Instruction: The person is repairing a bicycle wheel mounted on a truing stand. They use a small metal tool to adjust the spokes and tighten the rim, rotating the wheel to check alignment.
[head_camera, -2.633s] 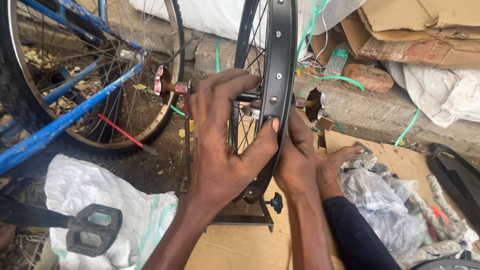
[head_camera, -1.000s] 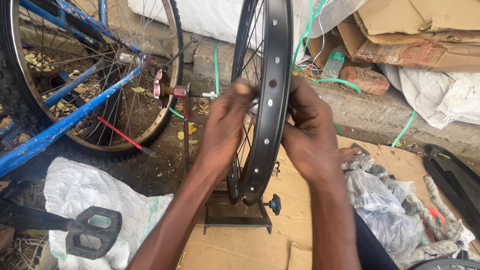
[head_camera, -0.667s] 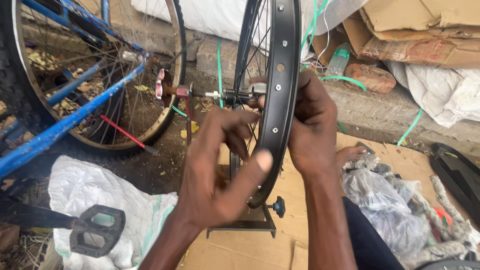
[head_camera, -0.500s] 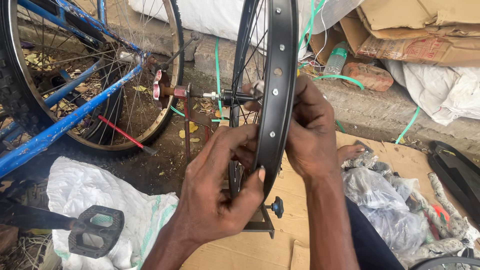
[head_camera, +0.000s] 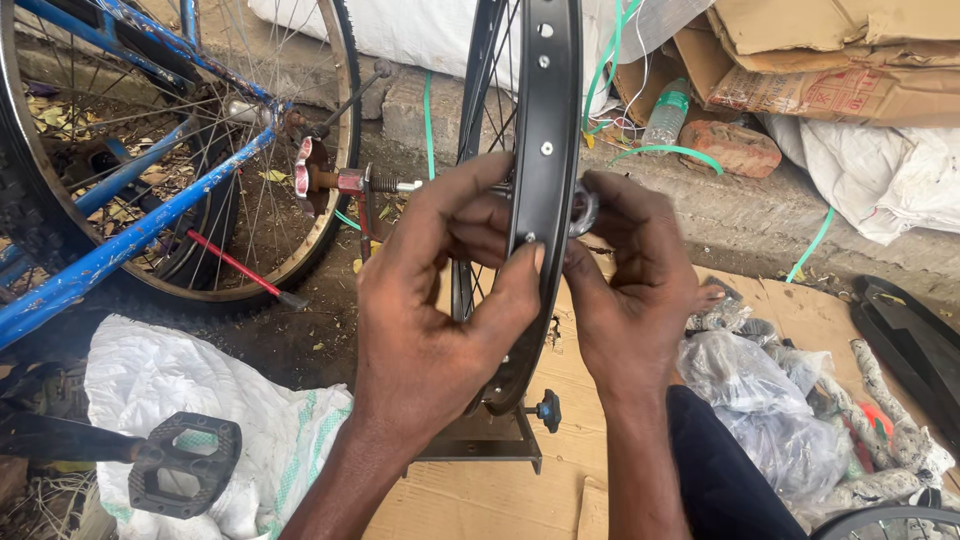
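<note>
Since half a second ago my left hand (head_camera: 425, 330) has slid up the rim (head_camera: 545, 150) a little, thumb now pressed against its outer face while the fingers curl round behind toward the spokes (head_camera: 478, 120). So that hand is clamped loosely on the rim, thumb on one side, fingers on the other. My right hand (head_camera: 630, 290) has stayed on the far side, fingers bunched and pinching a small metal ring-like tool (head_camera: 583, 208) right at the rim's edge; I cannot tell exactly what the tool bites on, since the rim hides it. Both thumbs nearly meet across the rim. It is a bare black wheel rim with no tyre, standing upright and edge-on to me, with a row of small holes and silver nipple heads down its middle. It sits in a dark metal stand (head_camera: 480, 440) with a black knob (head_camera: 546, 410), set on flattened cardboard (head_camera: 560, 500). To my left is a blue bicycle (head_camera: 130, 220) with its own wheel, and a black pedal (head_camera: 185, 478) lies over a white sack (head_camera: 190, 390). To my right lie crumpled plastic bags (head_camera: 770, 400).
</note>
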